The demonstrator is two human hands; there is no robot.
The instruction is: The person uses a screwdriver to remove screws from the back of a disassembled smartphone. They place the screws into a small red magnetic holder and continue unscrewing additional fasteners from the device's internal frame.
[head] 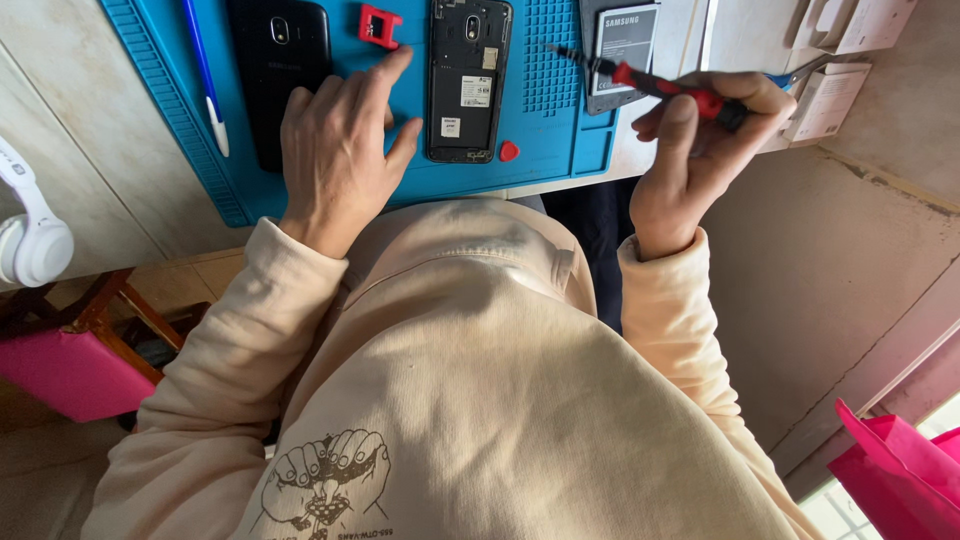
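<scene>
The person is sitting at the counter (90, 190) and seems to be in the middle of taking a phone apart. The opened phone (468, 80), its back cover off and its battery bay bare, is lying on the blue work mat (560, 140); I'm taking that phone as my landmark. The left hand (340, 150) is resting flat on the mat just left of the phone, fingers spread, forefinger reaching up along the phone's edge, gripping nothing. The right hand (700, 140) is hovering well to the right of the phone, off the mat, pinching a red-and-black screwdriver (650, 85) whose tip is pointing back toward the phone.

To my eye the screws are the step in hand, and the next move would call for bringing that tip over the phone while the left hand steadies the body.

Left of the phone, beyond the left hand, the black back cover (278, 60) and a blue-and-white pen (205, 70) are lying; a small red clip (380, 25) is sitting just up-left, a red pick (509, 151) at its lower right corner, the removed battery (622, 45) to its right. The counter is pale tile; white headphones (30, 230) are hanging far left, over a pink stool (70, 365).
</scene>
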